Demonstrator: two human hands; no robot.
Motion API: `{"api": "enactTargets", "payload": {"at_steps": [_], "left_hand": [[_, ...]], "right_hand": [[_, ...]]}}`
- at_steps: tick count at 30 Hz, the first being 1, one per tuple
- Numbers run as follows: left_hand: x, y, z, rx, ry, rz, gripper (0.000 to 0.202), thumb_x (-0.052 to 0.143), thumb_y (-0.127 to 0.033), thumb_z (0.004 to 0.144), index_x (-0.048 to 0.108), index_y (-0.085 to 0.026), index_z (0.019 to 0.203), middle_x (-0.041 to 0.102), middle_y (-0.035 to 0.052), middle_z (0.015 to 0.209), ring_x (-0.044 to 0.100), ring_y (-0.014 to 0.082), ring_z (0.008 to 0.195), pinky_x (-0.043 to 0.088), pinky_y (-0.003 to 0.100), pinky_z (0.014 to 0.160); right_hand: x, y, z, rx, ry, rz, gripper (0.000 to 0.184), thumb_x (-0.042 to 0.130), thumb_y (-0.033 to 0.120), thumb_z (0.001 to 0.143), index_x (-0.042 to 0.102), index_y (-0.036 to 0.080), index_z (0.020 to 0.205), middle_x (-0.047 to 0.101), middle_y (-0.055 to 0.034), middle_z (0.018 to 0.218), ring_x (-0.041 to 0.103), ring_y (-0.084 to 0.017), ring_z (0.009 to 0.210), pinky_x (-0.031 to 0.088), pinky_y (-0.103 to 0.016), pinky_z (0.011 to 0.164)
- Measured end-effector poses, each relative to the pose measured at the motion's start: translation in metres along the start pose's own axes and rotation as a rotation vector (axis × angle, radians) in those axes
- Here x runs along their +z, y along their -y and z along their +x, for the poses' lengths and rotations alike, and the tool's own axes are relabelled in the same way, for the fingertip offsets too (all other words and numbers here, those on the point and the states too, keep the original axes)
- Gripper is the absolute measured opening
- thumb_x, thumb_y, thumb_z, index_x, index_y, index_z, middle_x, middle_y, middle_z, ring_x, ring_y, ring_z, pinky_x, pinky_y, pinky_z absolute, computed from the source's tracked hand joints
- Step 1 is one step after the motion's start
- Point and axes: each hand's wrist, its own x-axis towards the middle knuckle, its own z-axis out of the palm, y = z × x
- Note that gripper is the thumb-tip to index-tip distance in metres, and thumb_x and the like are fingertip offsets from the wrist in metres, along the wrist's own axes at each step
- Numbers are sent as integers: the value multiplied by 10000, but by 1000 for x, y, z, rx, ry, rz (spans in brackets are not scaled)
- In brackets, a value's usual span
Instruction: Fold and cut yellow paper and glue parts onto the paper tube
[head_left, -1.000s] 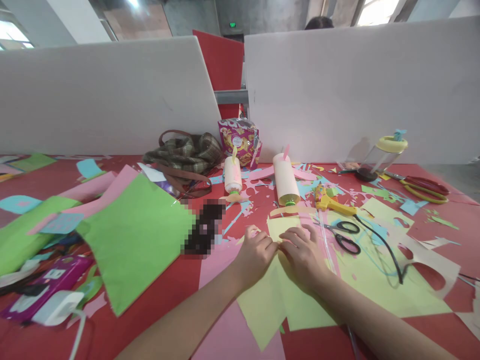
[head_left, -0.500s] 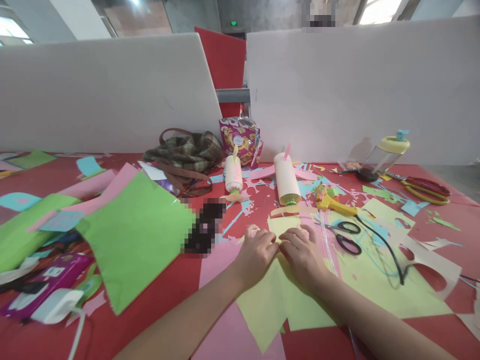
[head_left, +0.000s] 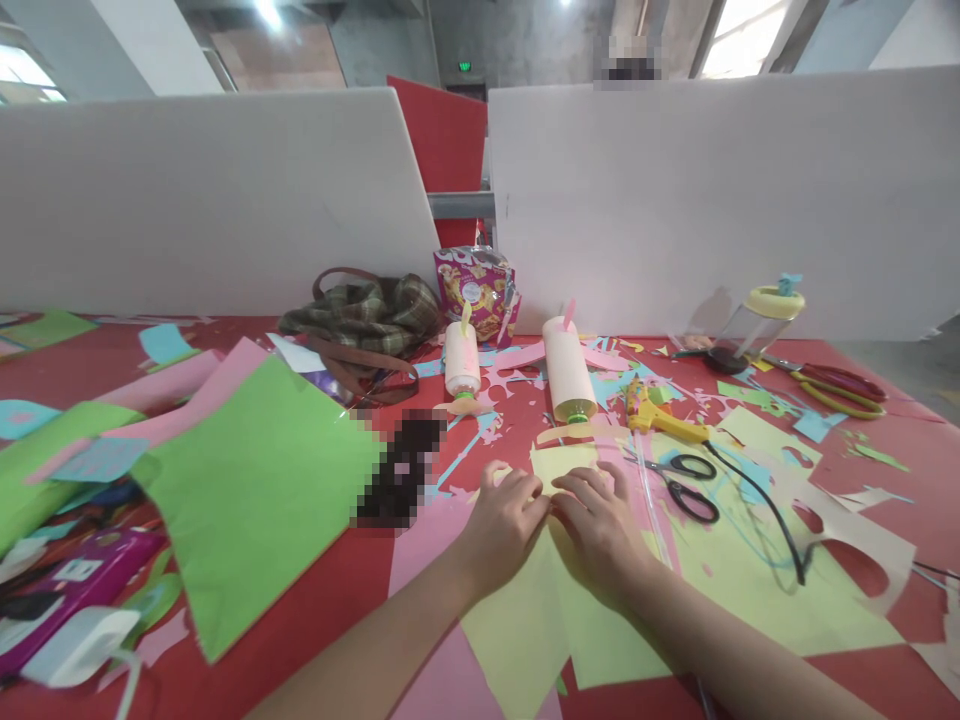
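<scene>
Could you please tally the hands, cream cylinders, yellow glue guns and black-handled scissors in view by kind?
Hands (left hand, right hand): 2
Cream cylinders (smaller cylinder, larger cylinder): 2
Yellow glue gun: 1
Black-handled scissors: 1 pair
Total: 6

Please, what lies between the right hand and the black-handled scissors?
In the head view, a thin clear strip and pink paper lie between the right hand and scissors.

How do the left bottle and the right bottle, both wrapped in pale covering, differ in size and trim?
The left bottle looks shorter and thinner than the right bottle. The left bottle has a yellow strip on top; the right bottle has a pink strip. Both show green at the near end.
</scene>
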Motion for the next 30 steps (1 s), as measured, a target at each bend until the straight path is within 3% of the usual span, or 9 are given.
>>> {"api": "enactTargets", "payload": {"at_steps": [7,15,23,30], "left_hand": [[0,0,2,0,-33,9,221,327,-112,822,512,-159,711,502,14,722,428,126,665,272,361,792],[0,-1,3,6,-56,4,218,331,-107,812,504,-159,692,489,6,696,432,123,650,274,350,780],[1,-1,2,13,-3,2,212,308,-109,809,494,-156,719,489,15,712,434,134,660,270,362,794],[2,0,2,22,5,10,219,306,-110,804,494,-157,704,488,19,711,429,135,660,271,363,788]], "right_hand": [[1,-4,-2,-28,29,-23,222,395,44,718,551,177,802,597,-46,888,467,-185,877,214,-434,888],[3,-4,-2,-30,37,-53,207,404,53,701,542,170,802,595,-50,869,469,-191,866,208,-434,891],[1,-1,1,-11,16,-51,168,392,97,743,539,175,770,597,-52,848,482,-185,869,213,-422,894],[1,-3,-1,-25,44,-63,189,405,70,690,541,170,774,589,-62,890,472,-199,888,208,-440,894]]}}
